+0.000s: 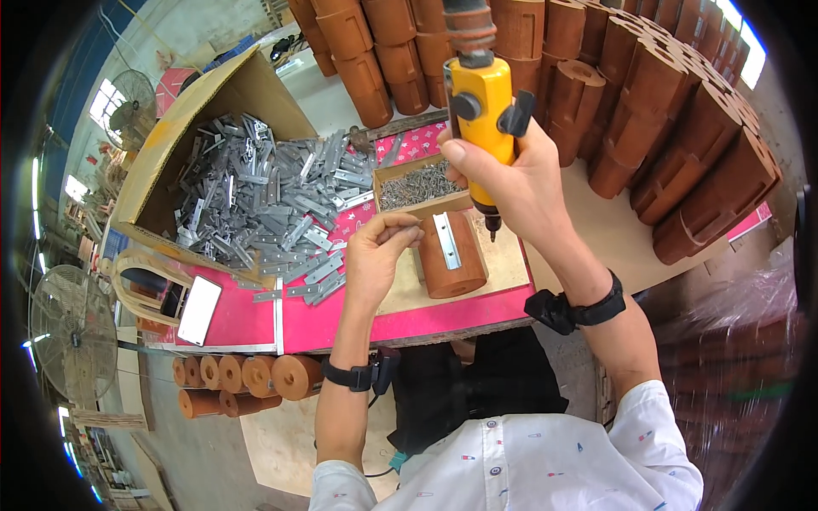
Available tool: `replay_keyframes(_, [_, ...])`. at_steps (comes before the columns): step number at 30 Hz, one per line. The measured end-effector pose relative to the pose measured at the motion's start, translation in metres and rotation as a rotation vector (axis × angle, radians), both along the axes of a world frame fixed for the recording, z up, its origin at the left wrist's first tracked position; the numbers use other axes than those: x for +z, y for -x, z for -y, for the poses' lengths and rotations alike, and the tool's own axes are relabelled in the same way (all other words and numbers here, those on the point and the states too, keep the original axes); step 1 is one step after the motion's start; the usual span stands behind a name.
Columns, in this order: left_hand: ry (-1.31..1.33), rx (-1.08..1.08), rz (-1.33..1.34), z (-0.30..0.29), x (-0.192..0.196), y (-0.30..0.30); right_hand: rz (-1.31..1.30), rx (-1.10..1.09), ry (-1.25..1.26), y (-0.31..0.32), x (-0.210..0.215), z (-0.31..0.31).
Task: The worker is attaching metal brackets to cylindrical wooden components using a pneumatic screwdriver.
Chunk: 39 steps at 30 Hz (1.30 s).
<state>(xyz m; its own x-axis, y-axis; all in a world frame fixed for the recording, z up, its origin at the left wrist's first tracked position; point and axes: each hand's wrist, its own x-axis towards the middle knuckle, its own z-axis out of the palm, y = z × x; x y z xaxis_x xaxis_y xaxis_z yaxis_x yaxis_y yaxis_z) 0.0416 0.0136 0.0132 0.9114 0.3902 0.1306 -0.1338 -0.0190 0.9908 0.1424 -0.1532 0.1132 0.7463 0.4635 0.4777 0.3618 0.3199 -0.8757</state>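
From my remote seat I am watching the right hand (520, 183) wrapping its fingers closely around a yellow-bodied power driver with black fittings (484, 94), which is hanging upright with its dark tip pointing downward. That tip is showing just to the right of a reddish-brown cylindrical block (463, 271), though I am not managing to tell how high it is hovering. The block is lying on its side on a pale wooden board (511, 272), near the table's front edge, and is carrying a narrow silvery metal plate with holes (446, 241) along its top. At the block's left side I am seeing the left hand (375, 255) bringing thumb and fingertips narrowly together; I am not able to tell whether they are pinching anything small. Behind the block, a shallow cardboard tray (400, 207) is holding many small metal screws (422, 185). To the left, loose grey metal plates (273, 187) are spilling from a tipped brown cardboard box (158, 183) onto a pink patterned table cover (315, 332), where a phone with a white screen (199, 311) is lying. Beyond, more reddish-brown cylinders (579, 102) are standing in rows.
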Motion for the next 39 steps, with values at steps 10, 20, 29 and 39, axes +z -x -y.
replay_keyframes(10, [0.125, 0.053, -0.001, 0.01, 0.007, 0.018, 0.025, 0.07, -0.036, 0.006, 0.012, -0.016])
replay_keyframes(20, [-0.116, 0.08, 0.038, 0.008, -0.011, 0.024, 0.034, 0.071, -0.027, 0.009, 0.016, -0.02])
replay_keyframes(29, [0.033, 0.155, -0.017, -0.004, -0.023, 0.032, 0.013, 0.055, -0.032, 0.01, 0.01, -0.03])
replay_keyframes(39, [-0.331, 0.149, 0.047, 0.004, -0.024, 0.026, 0.004, 0.063, -0.04, 0.011, 0.008, -0.028])
